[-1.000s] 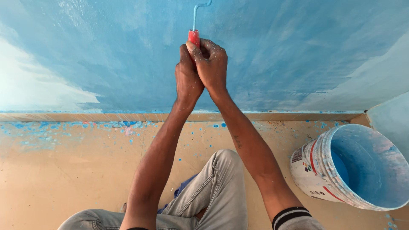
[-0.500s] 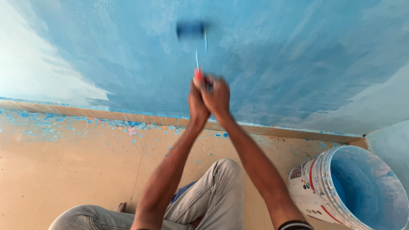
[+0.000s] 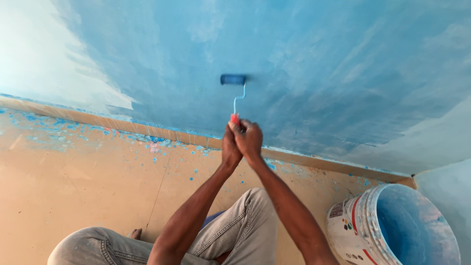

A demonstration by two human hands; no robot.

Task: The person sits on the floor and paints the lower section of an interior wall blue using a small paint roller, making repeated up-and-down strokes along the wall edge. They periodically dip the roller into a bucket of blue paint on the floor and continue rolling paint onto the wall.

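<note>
Both hands clasp the red handle [image 3: 235, 118] of a small paint roller. My left hand [image 3: 228, 147] wraps the handle from the left and my right hand [image 3: 249, 141] from the right, pressed together. The roller's blue sleeve [image 3: 233, 79] lies flat against the blue-painted wall [image 3: 314, 64], above my hands on a thin bent metal rod [image 3: 239, 99]. My arms stretch forward from the bottom of the view.
A white bucket [image 3: 353, 221] with blue paint inside stands at the lower right. A tan baseboard strip [image 3: 147, 128] runs along the wall's foot. The tan floor [image 3: 73, 181] is speckled with blue drips. My bent knees in grey trousers [image 3: 245, 225] are below. An unpainted white patch [image 3: 34, 59] is at upper left.
The roller has come down the wall into view and my hands have dropped lower. The view has shifted, showing more of the wall.
</note>
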